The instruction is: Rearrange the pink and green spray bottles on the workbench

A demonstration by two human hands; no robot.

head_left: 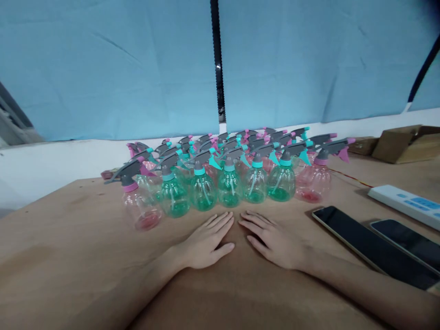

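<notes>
My left hand (208, 243) lies flat on the wooden table (82, 270), fingers stretched forward and holding nothing. Beside it, a small gap apart, my right hand (275, 238) rests palm down with its fingers spread. Just beyond the fingertips stands a front row of spray bottles, among them a green spray bottle (231, 188) nearest both hands. A pink spray bottle (139, 208) ends the row on the left, and another pink spray bottle (312, 183) ends it on the right. More pink and green bottles with grey trigger heads stand behind, partly hidden.
Two dark phones, a larger phone (371, 243) and a smaller phone (409, 240), lie to the right. Behind them is a white power strip (409, 204) with a thin cable. A cardboard box (395, 146) sits at the back right, and a blue sheet (137, 68) covers the wall.
</notes>
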